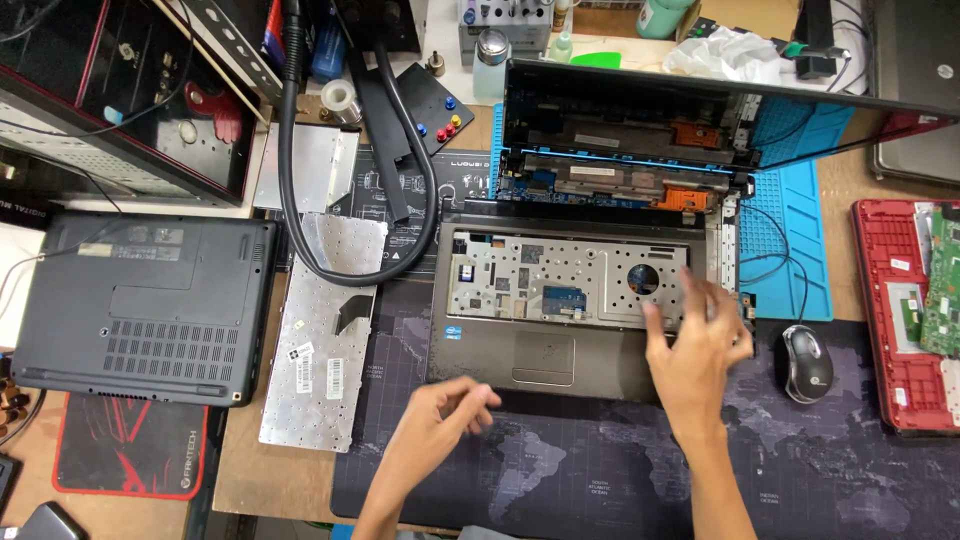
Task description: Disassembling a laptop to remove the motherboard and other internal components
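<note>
Fingers point(700, 300) of the right hand point(695, 350) spread over the opened laptop point(570, 300) (keyboard removed), seemingly steadying it; left hand point(440, 415) hovers loosely curled

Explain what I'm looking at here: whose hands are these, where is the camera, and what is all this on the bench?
The one picture comes from a camera worn on a person's head, looking down at a cluttered repair bench. The two bare hands are the wearer's own. The right hand hovers, blurred, over the right side of an open grey laptop with its keyboard removed, its metal tray exposed. The left hand floats just in front of it, above the dark world-map desk mat. Neither holds anything. The detached keyboard lying face down rests to the left, beside a closed dark laptop turned bottom-up. A black computer mouse sits at right.
</note>
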